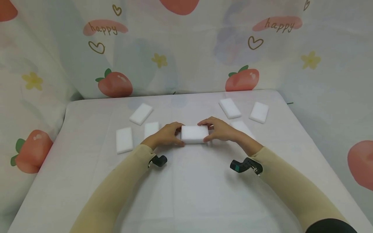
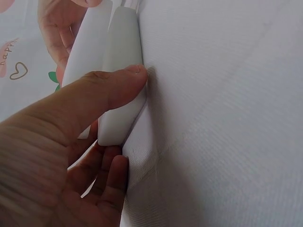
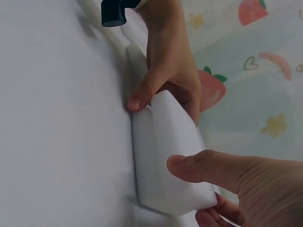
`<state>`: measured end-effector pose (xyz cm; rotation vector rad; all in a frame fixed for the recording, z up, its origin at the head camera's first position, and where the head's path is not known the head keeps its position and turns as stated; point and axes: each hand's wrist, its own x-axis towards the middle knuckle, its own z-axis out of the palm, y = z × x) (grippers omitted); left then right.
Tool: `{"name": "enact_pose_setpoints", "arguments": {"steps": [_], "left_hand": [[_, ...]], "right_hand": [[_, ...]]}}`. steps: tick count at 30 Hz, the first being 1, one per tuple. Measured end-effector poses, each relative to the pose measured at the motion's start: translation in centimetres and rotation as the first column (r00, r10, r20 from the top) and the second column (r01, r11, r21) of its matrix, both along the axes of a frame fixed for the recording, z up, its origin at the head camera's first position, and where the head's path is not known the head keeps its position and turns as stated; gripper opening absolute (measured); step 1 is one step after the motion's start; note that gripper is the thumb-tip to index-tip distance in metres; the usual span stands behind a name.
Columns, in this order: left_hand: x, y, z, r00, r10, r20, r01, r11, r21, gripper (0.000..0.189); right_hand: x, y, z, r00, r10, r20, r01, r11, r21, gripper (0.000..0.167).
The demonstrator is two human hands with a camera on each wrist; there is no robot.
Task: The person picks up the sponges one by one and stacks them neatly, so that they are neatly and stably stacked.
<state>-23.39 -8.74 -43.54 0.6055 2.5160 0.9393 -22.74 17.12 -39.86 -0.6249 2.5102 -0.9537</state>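
Note:
Two white sponge blocks lie one on the other at the table's middle. The upper sponge (image 1: 194, 133) hides most of the lower sponge (image 2: 122, 45) in the head view. My left hand (image 1: 166, 134) grips the left end of the lower sponge, its thumb (image 2: 128, 82) along the near side and fingers behind. At the right end, my right hand (image 1: 221, 130) holds the upper sponge (image 3: 177, 135), with the thumb (image 3: 187, 165) against its near side and the fingers partly hidden behind. In the right wrist view, the upper sponge stands slightly off line with the lower one.
Left of the hands lie white sponges (image 1: 141, 114), (image 1: 124, 140) and a third sponge (image 1: 151, 128) partly behind the left hand. On the right are sponges (image 1: 230, 108), (image 1: 259, 112) and another sponge (image 1: 243, 128) behind the right wrist. A printed curtain (image 1: 189, 42) hangs behind the white-covered table (image 1: 189, 187).

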Motion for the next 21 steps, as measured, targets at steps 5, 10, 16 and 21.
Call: {"name": "enact_pose_setpoints", "arguments": {"steps": [5,10,16,21], "left_hand": [[-0.08,0.07,-0.03,1.0,-0.003,-0.006,0.003,1.0,-0.001,0.074],[-0.16,0.03,-0.17,1.0,-0.005,-0.007,0.005,1.0,0.002,0.076],[-0.19,-0.03,-0.33,1.0,-0.009,-0.005,0.009,1.0,0.02,0.077],[-0.24,-0.06,-0.41,1.0,-0.019,-0.004,0.019,0.999,0.036,0.079]], "right_hand": [[-0.18,-0.15,0.0,1.0,0.001,0.001,-0.001,1.0,0.01,0.063],[-0.01,-0.44,0.13,1.0,-0.002,0.014,0.002,1.0,0.015,0.063],[-0.05,-0.5,0.03,1.0,-0.006,-0.002,0.006,1.0,0.03,0.063],[-0.18,-0.47,-0.42,1.0,-0.007,-0.012,0.007,1.0,0.024,0.063]]}}
